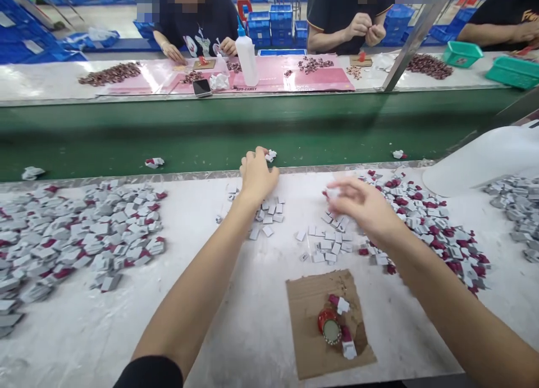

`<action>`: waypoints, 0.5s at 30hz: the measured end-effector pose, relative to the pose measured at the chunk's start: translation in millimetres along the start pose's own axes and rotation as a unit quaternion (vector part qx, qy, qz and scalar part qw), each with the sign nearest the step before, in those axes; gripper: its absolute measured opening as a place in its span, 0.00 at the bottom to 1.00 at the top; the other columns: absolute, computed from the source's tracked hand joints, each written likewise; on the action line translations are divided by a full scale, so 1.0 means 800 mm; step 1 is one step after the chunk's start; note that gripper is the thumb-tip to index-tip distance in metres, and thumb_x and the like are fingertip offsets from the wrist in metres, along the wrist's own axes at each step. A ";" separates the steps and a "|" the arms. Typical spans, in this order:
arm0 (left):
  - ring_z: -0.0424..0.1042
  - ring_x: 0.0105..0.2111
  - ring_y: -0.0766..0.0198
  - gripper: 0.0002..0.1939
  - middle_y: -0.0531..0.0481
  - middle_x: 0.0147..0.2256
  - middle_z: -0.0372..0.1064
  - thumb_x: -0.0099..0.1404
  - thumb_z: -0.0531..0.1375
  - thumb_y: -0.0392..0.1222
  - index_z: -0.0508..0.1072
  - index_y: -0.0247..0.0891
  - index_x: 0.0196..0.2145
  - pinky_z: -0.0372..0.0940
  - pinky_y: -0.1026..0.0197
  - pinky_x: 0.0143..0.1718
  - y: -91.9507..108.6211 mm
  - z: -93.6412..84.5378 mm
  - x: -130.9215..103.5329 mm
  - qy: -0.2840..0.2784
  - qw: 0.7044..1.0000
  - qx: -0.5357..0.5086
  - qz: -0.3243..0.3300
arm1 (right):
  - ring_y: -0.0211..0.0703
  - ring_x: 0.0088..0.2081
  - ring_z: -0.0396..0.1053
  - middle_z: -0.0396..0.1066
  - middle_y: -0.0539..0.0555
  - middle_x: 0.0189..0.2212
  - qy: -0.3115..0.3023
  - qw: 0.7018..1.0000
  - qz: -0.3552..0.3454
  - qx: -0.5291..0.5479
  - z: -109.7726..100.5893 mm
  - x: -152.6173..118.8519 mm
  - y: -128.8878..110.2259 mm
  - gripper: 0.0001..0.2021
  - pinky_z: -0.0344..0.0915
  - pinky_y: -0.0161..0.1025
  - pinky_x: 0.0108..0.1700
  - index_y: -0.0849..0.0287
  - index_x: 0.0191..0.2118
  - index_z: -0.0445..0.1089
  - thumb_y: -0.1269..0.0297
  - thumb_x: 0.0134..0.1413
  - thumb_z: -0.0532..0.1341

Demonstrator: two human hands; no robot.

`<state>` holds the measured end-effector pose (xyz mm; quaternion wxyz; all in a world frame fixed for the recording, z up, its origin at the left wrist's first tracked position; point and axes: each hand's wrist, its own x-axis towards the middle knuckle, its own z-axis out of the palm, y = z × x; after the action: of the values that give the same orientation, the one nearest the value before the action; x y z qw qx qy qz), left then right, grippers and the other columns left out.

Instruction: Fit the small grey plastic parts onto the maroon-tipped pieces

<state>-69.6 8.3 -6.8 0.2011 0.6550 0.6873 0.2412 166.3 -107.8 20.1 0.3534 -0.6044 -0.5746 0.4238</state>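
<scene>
The left hand (257,174) is partly hiding a small white piece (272,155). The right hand (356,200) is appearing blurred, and the pale thing (333,192) at its fingertips is showing no clear shape. The view's right edge is cutting off a large white object (484,158) and a grey heap (516,208), the left edge a wide heap (105,225), the top edge a co-worker (202,17).

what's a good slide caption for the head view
Left hand at the green strip, right hand over small parts, two more on cardboard.
</scene>
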 end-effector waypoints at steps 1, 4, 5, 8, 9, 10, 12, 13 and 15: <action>0.67 0.64 0.36 0.19 0.36 0.58 0.72 0.66 0.64 0.31 0.76 0.41 0.54 0.60 0.37 0.68 -0.004 -0.007 -0.021 -0.009 1.000 0.008 0.026 | 0.54 0.35 0.85 0.84 0.56 0.33 -0.012 1.000 0.009 0.012 -0.009 -0.034 0.006 0.17 0.82 0.49 0.39 0.55 0.54 0.81 0.52 0.66 0.72; 0.67 0.60 0.36 0.11 0.39 0.52 0.75 0.70 0.63 0.36 0.80 0.43 0.49 0.61 0.35 0.65 -0.017 -0.021 -0.081 -0.054 0.991 0.049 0.110 | 0.52 0.31 0.83 0.84 0.56 0.30 0.004 0.997 0.043 0.068 -0.024 -0.125 0.025 0.17 0.83 0.46 0.34 0.51 0.52 0.83 0.46 0.67 0.72; 0.67 0.59 0.36 0.10 0.39 0.50 0.76 0.71 0.62 0.39 0.80 0.42 0.48 0.61 0.34 0.64 -0.020 -0.022 -0.096 -0.062 0.988 0.068 0.128 | 0.50 0.30 0.82 0.85 0.56 0.31 0.022 0.996 0.056 0.073 -0.024 -0.148 0.030 0.16 0.82 0.44 0.32 0.50 0.51 0.84 0.46 0.67 0.72; 0.66 0.58 0.34 0.11 0.36 0.51 0.76 0.74 0.62 0.44 0.80 0.40 0.49 0.61 0.32 0.61 -0.022 -0.015 -0.115 -0.057 0.984 0.104 0.135 | 0.47 0.28 0.80 0.86 0.57 0.35 0.056 0.994 0.070 0.059 -0.017 -0.192 0.041 0.15 0.82 0.41 0.31 0.49 0.49 0.87 0.46 0.66 0.74; 0.66 0.58 0.33 0.10 0.35 0.51 0.77 0.74 0.62 0.44 0.80 0.40 0.49 0.60 0.32 0.61 -0.021 -0.011 -0.114 -0.052 0.984 0.107 0.130 | 0.48 0.30 0.81 0.86 0.58 0.39 0.060 0.994 0.062 0.060 -0.013 -0.199 0.042 0.15 0.82 0.41 0.32 0.49 0.47 0.88 0.46 0.64 0.75; 0.66 0.58 0.32 0.10 0.34 0.51 0.77 0.74 0.62 0.43 0.80 0.39 0.48 0.60 0.31 0.61 -0.018 -0.007 -0.111 -0.049 0.985 0.109 0.125 | 0.49 0.32 0.82 0.86 0.59 0.41 0.061 0.994 0.052 0.068 -0.009 -0.203 0.041 0.14 0.83 0.41 0.34 0.50 0.45 0.89 0.47 0.62 0.77; 0.67 0.58 0.31 0.07 0.33 0.49 0.79 0.74 0.62 0.40 0.80 0.39 0.45 0.60 0.31 0.61 -0.010 -0.001 -0.103 -0.046 0.986 0.110 0.119 | 0.50 0.37 0.84 0.86 0.59 0.44 0.064 0.991 0.040 0.107 -0.002 -0.208 0.039 0.13 0.84 0.40 0.37 0.51 0.41 0.89 0.48 0.59 0.79; 0.69 0.58 0.31 0.06 0.34 0.47 0.80 0.74 0.62 0.39 0.79 0.39 0.43 0.60 0.31 0.61 -0.005 0.000 -0.100 -0.048 0.986 0.108 0.118 | 0.51 0.38 0.85 0.86 0.59 0.43 0.066 0.988 0.044 0.132 0.000 -0.210 0.037 0.12 0.84 0.39 0.37 0.51 0.40 0.89 0.49 0.58 0.80; 0.71 0.56 0.33 0.04 0.36 0.43 0.82 0.73 0.62 0.39 0.78 0.40 0.42 0.60 0.32 0.61 0.005 -0.004 -0.101 -0.053 0.987 0.096 0.119 | 0.49 0.35 0.85 0.85 0.56 0.37 0.061 0.979 0.071 0.181 0.004 -0.215 0.034 0.12 0.83 0.37 0.36 0.51 0.40 0.89 0.51 0.56 0.81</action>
<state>-63.3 -72.2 -5.4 0.1429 0.7606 0.6125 0.1609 177.6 -281.6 12.0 0.4601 -0.5947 -0.4212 0.5072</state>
